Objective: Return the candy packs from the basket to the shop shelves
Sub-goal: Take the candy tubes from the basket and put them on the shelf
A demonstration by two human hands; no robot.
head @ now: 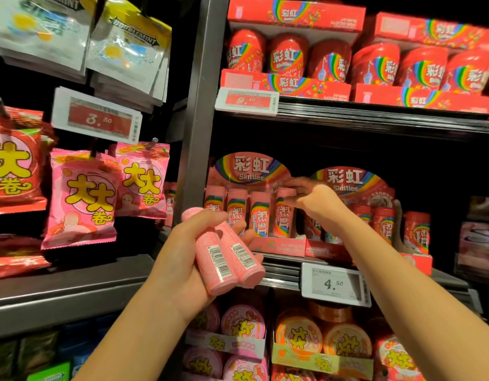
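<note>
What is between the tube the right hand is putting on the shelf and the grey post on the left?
In the head view, three pink tubes stand in a row between the grey post and the fourth tube, whose cap the right hand pinches.

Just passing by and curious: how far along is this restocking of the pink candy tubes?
Done: three pink tubes stand in the tray. In hand: the right hand grips a fourth tube by its cap, at the row's end. Left: the left hand holds two tubes. The basket is out of view.
</note>
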